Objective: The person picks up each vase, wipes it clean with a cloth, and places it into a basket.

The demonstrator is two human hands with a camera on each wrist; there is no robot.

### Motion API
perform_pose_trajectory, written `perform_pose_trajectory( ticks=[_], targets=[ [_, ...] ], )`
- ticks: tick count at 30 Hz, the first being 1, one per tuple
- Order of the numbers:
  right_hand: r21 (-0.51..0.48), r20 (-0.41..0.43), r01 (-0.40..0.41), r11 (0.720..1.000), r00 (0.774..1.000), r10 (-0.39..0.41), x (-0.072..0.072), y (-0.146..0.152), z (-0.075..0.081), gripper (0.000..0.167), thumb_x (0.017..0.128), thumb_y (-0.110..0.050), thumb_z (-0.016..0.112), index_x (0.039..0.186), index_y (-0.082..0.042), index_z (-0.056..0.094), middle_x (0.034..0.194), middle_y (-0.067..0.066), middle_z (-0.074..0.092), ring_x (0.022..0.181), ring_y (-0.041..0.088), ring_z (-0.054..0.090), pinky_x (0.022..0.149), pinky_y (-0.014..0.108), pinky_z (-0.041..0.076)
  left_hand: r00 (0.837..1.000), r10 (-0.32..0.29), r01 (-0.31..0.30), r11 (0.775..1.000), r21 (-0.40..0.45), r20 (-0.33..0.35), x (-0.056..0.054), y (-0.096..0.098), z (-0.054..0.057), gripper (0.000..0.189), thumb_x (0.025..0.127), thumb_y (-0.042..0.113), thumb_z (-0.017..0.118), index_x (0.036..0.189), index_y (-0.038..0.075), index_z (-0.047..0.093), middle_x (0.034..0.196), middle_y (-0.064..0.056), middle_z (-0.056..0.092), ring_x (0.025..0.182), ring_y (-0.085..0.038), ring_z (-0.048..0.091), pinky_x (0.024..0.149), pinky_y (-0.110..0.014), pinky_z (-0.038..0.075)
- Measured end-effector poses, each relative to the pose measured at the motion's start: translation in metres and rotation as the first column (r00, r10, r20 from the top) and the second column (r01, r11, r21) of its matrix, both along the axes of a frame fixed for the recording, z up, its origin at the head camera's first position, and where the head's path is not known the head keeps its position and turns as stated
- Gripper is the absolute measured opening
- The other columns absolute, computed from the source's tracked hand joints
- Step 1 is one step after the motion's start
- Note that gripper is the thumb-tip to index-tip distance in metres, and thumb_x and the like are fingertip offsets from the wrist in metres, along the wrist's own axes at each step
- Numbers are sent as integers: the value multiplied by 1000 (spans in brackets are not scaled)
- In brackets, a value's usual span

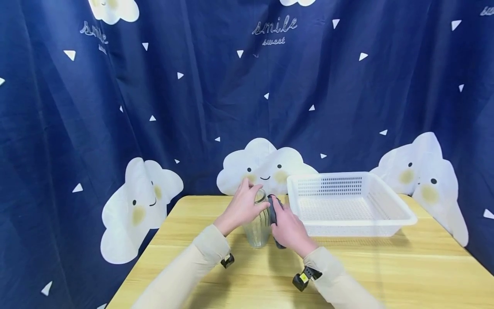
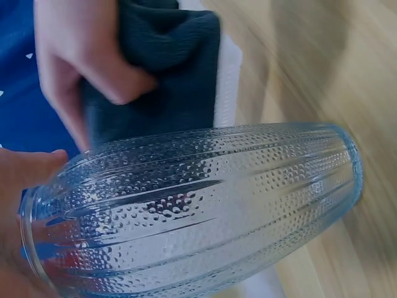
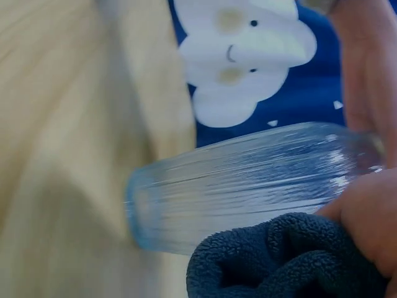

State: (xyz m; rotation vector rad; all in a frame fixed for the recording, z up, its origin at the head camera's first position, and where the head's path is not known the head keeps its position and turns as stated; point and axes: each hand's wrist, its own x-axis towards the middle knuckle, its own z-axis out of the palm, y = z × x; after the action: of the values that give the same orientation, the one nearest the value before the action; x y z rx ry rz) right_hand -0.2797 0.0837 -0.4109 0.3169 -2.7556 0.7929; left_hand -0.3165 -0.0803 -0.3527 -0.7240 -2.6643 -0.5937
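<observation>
A clear ribbed glass vase (image 1: 257,234) with a dimpled surface stands upright in the head view. My left hand (image 1: 244,207) grips it around the rim, thumb towards me. On its right side, my right hand (image 1: 289,226) holds a dark blue-grey towel (image 3: 282,257), bunched in thick folds. The left wrist view shows the towel (image 2: 180,87) hanging close beside the vase (image 2: 211,205), with the right thumb pressed on the fabric. Whether towel and glass touch is hard to tell. I cannot tell if the vase's base rests on the table.
A white perforated plastic basket (image 1: 390,223) sits at the back right of the wooden table (image 1: 347,266), just beyond the right hand. Behind the table hangs a dark blue curtain (image 1: 216,107) printed with clouds. A small black camera (image 1: 301,281) is strapped to the right wrist.
</observation>
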Motion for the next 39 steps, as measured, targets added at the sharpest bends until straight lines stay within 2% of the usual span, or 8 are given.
perform_pose_trajectory(
  ticks=[4, 8, 14, 20, 25, 30, 33, 39],
  targets=[
    [48, 60, -33, 998, 998, 30, -2, -1, -23, 80, 84, -12, 72, 155, -5, 35, 117, 27, 62, 83, 31, 65, 68, 43, 54, 1000, -11, 10, 999, 34, 23, -2, -1, -1, 58, 90, 38, 67, 138, 7, 59, 128, -12, 45, 114, -27, 51, 97, -41, 46],
    [99, 125, -60, 993, 991, 47, -4, -1, -43, 76, 82, -13, 72, 151, -2, 42, 114, 26, 64, 81, 30, 64, 63, 40, 53, 999, -28, 27, 999, 27, 35, -6, -2, -3, 55, 87, 38, 65, 136, 11, 60, 128, -10, 44, 114, -25, 49, 96, -40, 46],
    [67, 145, -53, 996, 988, 43, -7, 1, -48, 76, 82, -14, 71, 152, -6, 42, 116, 24, 64, 81, 29, 64, 66, 41, 53, 999, -28, 27, 998, 61, 22, -9, -3, -5, 57, 84, 39, 67, 135, 14, 59, 137, -13, 38, 125, -29, 43, 100, -43, 46],
    [-18, 155, -40, 999, 987, 42, -6, 5, -42, 77, 84, -10, 68, 155, -6, 38, 126, 25, 61, 95, 30, 63, 77, 45, 53, 1000, 10, -12, 998, 61, 28, -10, -2, -8, 87, 87, 55, 69, 147, -2, 44, 145, -16, 33, 130, -31, 42, 107, -44, 44],
    [-63, 73, -45, 997, 996, 50, -3, 7, -21, 79, 83, -8, 67, 155, -9, 37, 123, 22, 64, 90, 26, 62, 74, 42, 52, 998, 66, -67, 998, 14, 6, -11, 0, -9, 86, 86, 56, 70, 137, -10, 51, 145, -20, 34, 130, -33, 43, 107, -43, 44],
    [-90, -36, -18, 996, 999, 14, 3, 10, 13, 78, 83, -10, 66, 156, -18, 38, 120, 18, 63, 81, 26, 60, 65, 39, 49, 991, 133, -134, 987, -93, -17, -9, 1, -5, 82, 85, 65, 65, 135, 0, 59, 120, -17, 50, 106, -29, 49, 91, -41, 48],
    [-94, -108, -3, 996, 994, -8, 4, 11, 28, 79, 84, -10, 65, 156, -22, 37, 125, 18, 61, 81, 29, 61, 65, 41, 50, 984, 181, -180, 973, -146, -8, -7, 1, 1, 84, 83, 70, 63, 140, 10, 58, 119, -18, 55, 105, -30, 53, 83, -42, 50],
    [-86, -107, 8, 996, 994, -17, 5, 8, 30, 81, 85, -9, 65, 158, -24, 34, 133, 20, 57, 85, 34, 64, 69, 47, 52, 979, 192, -175, 963, -205, 64, -5, 4, 11, 88, 81, 69, 66, 145, 9, 53, 127, -22, 56, 108, -35, 60, 83, -47, 54]
  ],
)
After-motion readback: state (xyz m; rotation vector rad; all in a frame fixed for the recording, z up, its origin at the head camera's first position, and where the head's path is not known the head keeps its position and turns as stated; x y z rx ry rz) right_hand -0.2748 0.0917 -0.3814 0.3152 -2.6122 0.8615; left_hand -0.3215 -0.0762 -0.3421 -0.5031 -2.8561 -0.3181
